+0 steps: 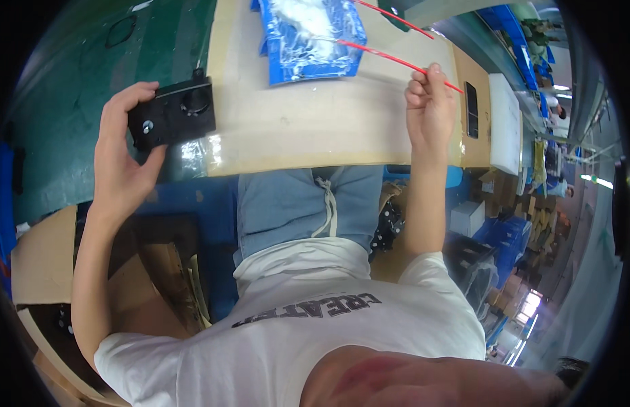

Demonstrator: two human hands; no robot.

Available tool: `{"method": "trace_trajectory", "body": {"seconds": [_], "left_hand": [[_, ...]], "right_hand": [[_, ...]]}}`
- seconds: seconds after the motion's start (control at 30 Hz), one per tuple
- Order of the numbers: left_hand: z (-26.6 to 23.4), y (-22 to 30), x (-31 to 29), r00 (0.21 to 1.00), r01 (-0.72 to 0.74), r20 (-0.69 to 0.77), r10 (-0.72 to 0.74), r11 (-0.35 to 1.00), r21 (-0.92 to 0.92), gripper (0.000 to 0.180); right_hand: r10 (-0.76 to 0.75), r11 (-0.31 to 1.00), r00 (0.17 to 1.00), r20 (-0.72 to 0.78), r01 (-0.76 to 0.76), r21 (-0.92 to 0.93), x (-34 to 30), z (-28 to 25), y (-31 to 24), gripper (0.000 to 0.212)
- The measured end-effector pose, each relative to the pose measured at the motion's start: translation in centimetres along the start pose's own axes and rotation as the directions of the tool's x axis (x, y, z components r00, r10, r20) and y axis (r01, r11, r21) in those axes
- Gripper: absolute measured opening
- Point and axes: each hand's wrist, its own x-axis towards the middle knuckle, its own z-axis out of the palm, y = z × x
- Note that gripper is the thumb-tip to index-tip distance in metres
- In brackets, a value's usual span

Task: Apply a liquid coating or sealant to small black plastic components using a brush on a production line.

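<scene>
Clock positions are taken from the middle of the view.

Item 1, at ten o'clock: one black device (171, 117), box-shaped with squared corners, a round black knob or boss on its face, a small silvery metal fitting nearby and a short stub at the top edge. Your left hand (123, 146) grasps it from the nine o'clock side, fingers along the top edge, thumb against the lower.

Item 2, near one o'clock: one red stick (383, 55), slender, smooth, straight. Your right hand (429, 98) pinches it near its outer end, fingers curled; the inner end reaches over item 3, contact unclear.

Item 3, at twelve o'clock: one blue tray (315, 72), apparently plastic, smeared with a white paste (308, 24), thick, glossy and uneven.

Item 4, at one o'clock, beyond item 2: a second red stick (400, 20), equally thin, outside your grip.

Item 5, beneath the tray: a tan cardboard sheet (281, 139), matt, lightly scuffed, adjoining a smooth dark-green surface (169, 41) at eleven o'clock.

Item 6, at two o'clock: one flat black oblong (471, 110), round-cornered, on brown cardboard (479, 150).
</scene>
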Motion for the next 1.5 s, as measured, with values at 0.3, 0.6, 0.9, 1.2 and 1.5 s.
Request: {"method": "trace_trajectory", "body": {"seconds": [0.3, 0.6, 0.9, 1.2, 1.5], "left_hand": [[0.3, -0.4, -0.5, 0.997, -0.062, -0.036, 0.064, 0.997, 0.045, 0.066], [0.0, -0.4, -0.6, 0.983, -0.182, 0.02, 0.181, 0.966, 0.184, 0.068], [-0.2, -0.1, -0.6, 0.985, -0.174, 0.028, 0.172, 0.966, 0.189, 0.068], [-0.3, 0.0, -0.5, 0.983, -0.182, 0.035, 0.179, 0.962, 0.203, 0.067], [-0.1, -0.1, -0.5, 0.985, -0.17, 0.034, 0.167, 0.966, 0.195, 0.067]], "right_hand": [[0.041, 0.937, 0.993, 0.111, -0.077, 0.34, -2.4, 0.0, -1.0, 0.021], [-0.064, 0.991, 0.95, 0.304, 0.026, 0.129, -6.4, 2.7, 0.4, 0.021], [-0.254, 0.953, 0.866, 0.431, 0.3, -0.04, -7.8, 4.2, 1.5, 0.017], [-0.335, 0.912, 0.786, 0.52, 0.409, -0.031, -7.8, 5.4, 2.9, 0.012], [-0.398, 0.837, 0.692, 0.602, 0.543, -0.07, -8.6, 6.2, 2.6, 0.016]]}}
